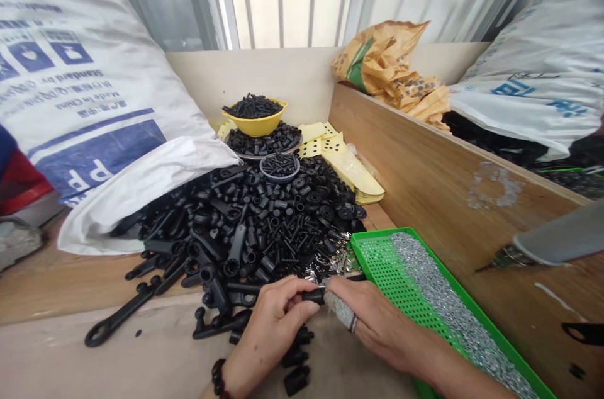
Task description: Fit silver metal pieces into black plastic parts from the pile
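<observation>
My left hand (274, 323) pinches a small black plastic cylinder (314, 296) between thumb and fingers. My right hand (372, 320), with a ring on one finger, meets it at the cylinder and grips a bundle of small silver metal pieces (340, 308). Both hands sit at the near edge of a big pile of black plastic parts (255, 223): arms with ring ends, rollers, screws. A few short black cylinders (296, 369) lie on the table under my left wrist.
A green perforated tray (377, 260) of small silver parts lies to the right. A white sack (94, 116) spills the pile. Behind stand a yellow bowl (255, 125) of black screws, a small dish (280, 166), yellow sheets (344, 163), and a wooden partition (448, 172).
</observation>
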Demonstrator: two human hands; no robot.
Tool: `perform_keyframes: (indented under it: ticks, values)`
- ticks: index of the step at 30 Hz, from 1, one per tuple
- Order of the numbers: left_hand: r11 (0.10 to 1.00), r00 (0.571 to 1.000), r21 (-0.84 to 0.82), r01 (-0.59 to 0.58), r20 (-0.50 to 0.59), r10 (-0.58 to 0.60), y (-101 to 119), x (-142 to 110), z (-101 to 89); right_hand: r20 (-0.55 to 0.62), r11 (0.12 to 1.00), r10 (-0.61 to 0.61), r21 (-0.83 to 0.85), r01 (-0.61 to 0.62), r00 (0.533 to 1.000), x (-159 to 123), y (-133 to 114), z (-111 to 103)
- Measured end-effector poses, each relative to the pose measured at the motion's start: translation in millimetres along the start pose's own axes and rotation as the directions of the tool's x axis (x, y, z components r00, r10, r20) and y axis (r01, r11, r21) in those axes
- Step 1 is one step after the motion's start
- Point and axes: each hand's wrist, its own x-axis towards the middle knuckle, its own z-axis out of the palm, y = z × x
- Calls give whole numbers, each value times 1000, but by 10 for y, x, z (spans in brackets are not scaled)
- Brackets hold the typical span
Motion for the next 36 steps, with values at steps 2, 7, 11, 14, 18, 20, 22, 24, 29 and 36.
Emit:
perform_keyframes:
  ticks: [2, 7, 11, 14, 18, 20, 22, 24, 29, 36]
  values:
    - [994, 995, 38, -98, -20, 99, 3, -23, 10, -12, 997, 19, 74, -18, 1000, -19, 37, 25]
    - [902, 914, 188, -387, -47, 402, -6, -99, 56, -27, 955, 82, 286, -71, 996, -40, 118, 128]
    - [873, 894, 249, -419, -56, 445, -4, -125, 64, -29, 947, 94, 310, -80, 995, -40, 22, 111]
    - [938, 939, 115, -328, -63, 337, 7, -115, 39, -52, 975, 18, 221, -6, 998, -30, -77, 59]
    - [974, 974, 40, -224, -21, 224, 17, -114, 4, -48, 991, -67, 111, 72, 997, -20, -106, 50]
    - [976, 977, 41, -215, -1, 215, 15, -128, 6, -45, 994, -64, 87, 68, 997, -22, -91, 78]
    - [976, 977, 38, -214, 2, 214, 8, -142, 20, -35, 995, -44, 92, 47, 998, -23, -78, 115]
    - [979, 980, 31, -201, -1, 201, -3, -147, 36, -20, 994, -26, 109, 28, 999, -20, -65, 150]
    - [995, 996, 53, -87, -13, 88, -45, -104, 30, 40, 996, 50, 78, -53, 998, 21, 28, 119]
    - [935, 990, 331, -130, -15, 143, -202, -57, 64, 63, 981, 60, -191, -47, 996, 148, 203, -9]
